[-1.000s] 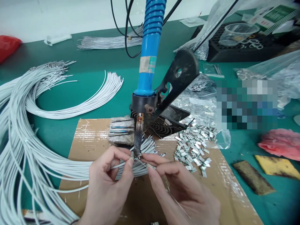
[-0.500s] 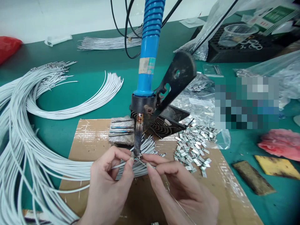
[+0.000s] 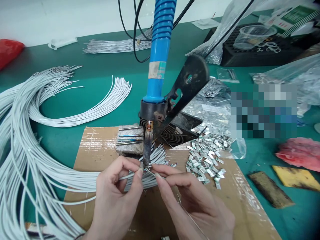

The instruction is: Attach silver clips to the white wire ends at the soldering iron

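Observation:
My left hand (image 3: 116,200) pinches a white wire (image 3: 123,177) close to its end, thumb against fingertips. Just above the fingertips, the dark tip of a blue-handled soldering iron (image 3: 158,80) points down at the wire end. A black stand (image 3: 197,71) holds the iron upright. My right hand (image 3: 197,203) is closed on a thin strand of solder wire (image 3: 192,218), which runs under the palm and up to the iron tip. A tiny shiny metal piece (image 3: 150,167) shows at the tip between both hands; its exact contact is too small to tell.
White wire bundles (image 3: 22,113) curve along the left and behind my hands. Small metal pieces (image 3: 205,160) lie heaped on the cardboard (image 3: 97,143) at right. A grey block (image 3: 130,146) bears thin rods. Stained sponges (image 3: 271,190) and plastic bags (image 3: 215,110) lie rightward.
Hardly anything differs. My right thumb has edged slightly left along the solder wire; my left hand and the iron stay in place.

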{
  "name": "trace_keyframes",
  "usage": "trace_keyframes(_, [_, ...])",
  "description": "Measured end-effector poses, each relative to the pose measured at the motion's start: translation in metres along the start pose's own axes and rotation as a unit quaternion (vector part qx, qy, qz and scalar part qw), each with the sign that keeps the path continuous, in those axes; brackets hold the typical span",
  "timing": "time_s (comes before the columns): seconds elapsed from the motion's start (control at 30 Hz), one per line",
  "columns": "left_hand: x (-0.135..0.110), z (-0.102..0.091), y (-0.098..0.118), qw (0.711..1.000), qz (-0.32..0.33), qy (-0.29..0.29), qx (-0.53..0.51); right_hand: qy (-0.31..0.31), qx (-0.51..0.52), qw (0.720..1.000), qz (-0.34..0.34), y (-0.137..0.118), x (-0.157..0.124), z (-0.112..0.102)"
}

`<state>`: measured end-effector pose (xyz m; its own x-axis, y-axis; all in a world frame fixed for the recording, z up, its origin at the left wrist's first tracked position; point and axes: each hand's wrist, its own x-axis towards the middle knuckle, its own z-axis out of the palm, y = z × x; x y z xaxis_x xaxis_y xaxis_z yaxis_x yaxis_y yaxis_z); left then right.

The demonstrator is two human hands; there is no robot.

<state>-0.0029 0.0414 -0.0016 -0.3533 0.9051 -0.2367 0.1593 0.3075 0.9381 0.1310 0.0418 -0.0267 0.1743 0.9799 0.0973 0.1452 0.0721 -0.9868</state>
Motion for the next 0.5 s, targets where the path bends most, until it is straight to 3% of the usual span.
trace_keyframes(0.13, [-0.0006,0.0043,0.0033,0.999,-0.003,0.032,-0.006,0.008,0.013,1.000,0.009,-0.0012,-0.0011,0.0021])
trace_keyframes(0.5, [0.0014,-0.0043,-0.0058,1.000,0.017,-0.013,0.022,0.012,0.022,1.000,0.007,-0.0010,-0.0023,0.0036])
